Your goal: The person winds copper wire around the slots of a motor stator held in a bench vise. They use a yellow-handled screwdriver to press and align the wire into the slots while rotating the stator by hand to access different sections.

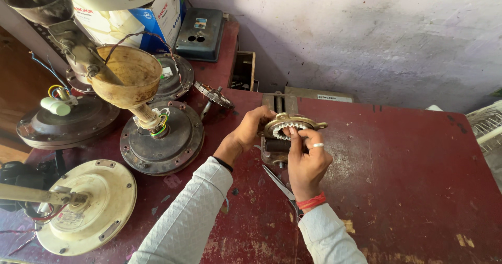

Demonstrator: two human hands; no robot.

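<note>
Repair workshop: dismantled ceiling-fan motors (pixel 161 138) on worn red bench (pixel 408 170)

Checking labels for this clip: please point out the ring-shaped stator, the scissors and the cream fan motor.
ring-shaped stator (pixel 294 122): head view, brass-coloured rim.
scissors (pixel 277 183): head view, blade.
cream fan motor (pixel 99 201): head view, top of housing.

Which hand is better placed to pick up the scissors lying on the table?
Probably right: the right hand is directly above the scissors, while the left hand grips the ring-shaped stator farther away.
</note>
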